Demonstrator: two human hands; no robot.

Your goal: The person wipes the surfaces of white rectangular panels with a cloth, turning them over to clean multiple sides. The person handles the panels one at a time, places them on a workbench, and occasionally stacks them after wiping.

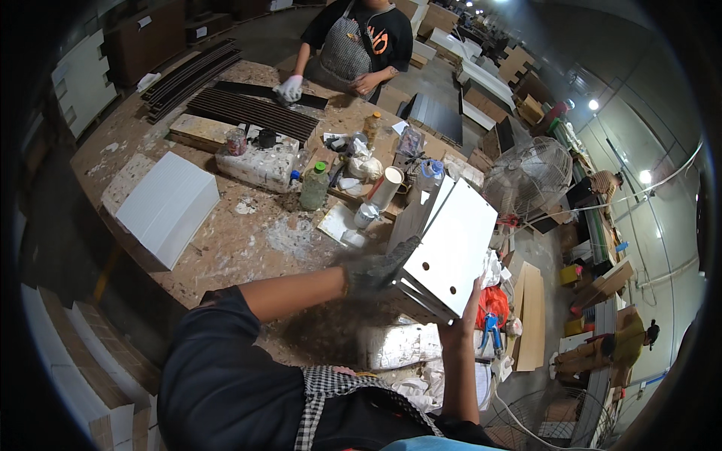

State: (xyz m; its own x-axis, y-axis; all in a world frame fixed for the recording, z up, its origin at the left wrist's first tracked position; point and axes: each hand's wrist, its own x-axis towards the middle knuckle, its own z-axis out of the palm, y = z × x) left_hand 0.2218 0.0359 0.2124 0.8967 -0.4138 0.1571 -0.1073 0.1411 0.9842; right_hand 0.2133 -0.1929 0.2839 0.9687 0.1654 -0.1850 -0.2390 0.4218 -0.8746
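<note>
A stack of white panels (pixel 457 237) is tilted up in front of me, with two dark round holes near the top panel's lower edge. My left hand (pixel 380 267), in a dark glove, grips the stack's left side and is partly blurred. Bare, my right hand (pixel 462 319) is closed around the lower right corner, its fingers partly hidden beneath. The panels fan slightly apart at the lower left. Just left of them stand a white cup-like container (pixel 367 216) and a white cylinder (pixel 386 188).
Another stack of white panels (pixel 162 203) lies on the stained worktable (pixel 248 263) at left. A green-capped bottle (pixel 314 188) stands mid-table. Across it a co-worker's gloved hand (pixel 290 89) touches dark strips (pixel 256 113). A blue tool (pixel 491 333) and large fan (pixel 530 177) are at right.
</note>
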